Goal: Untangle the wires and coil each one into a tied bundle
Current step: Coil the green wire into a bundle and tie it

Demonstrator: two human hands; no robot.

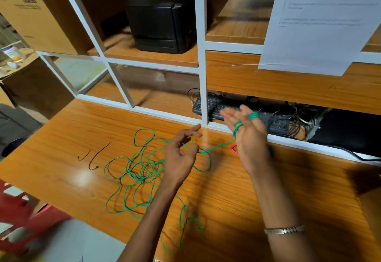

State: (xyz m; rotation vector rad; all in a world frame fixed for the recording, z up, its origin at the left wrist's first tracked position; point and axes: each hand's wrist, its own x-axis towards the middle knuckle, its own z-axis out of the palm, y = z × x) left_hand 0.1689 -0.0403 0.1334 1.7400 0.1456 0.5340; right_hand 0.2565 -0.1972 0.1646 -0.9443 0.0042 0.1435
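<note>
So over on the left of the wooden desk [61, 138] there's a short dark wire piece [99, 156] lying by itself, well apart from the action. Next to it is the green wire [134, 171], thin and kinky, still mostly a loose pile of overlapping loops, with a tail running off the near edge. Your left hand [181, 156] hovers just right of that pile, pinching the strand between thumb and forefinger. From there the wire runs taut up and to the right to your right hand [249, 135], which is held flat, fingers straight, with a few turns already wrapped round the fingers. So the feed line goes left-low to right-high, and the slack is all on your left hand's side. I'd guess you're early in the coiling. Something red-orange [234, 149] peeks out behind your right hand, can't tell what.
</note>
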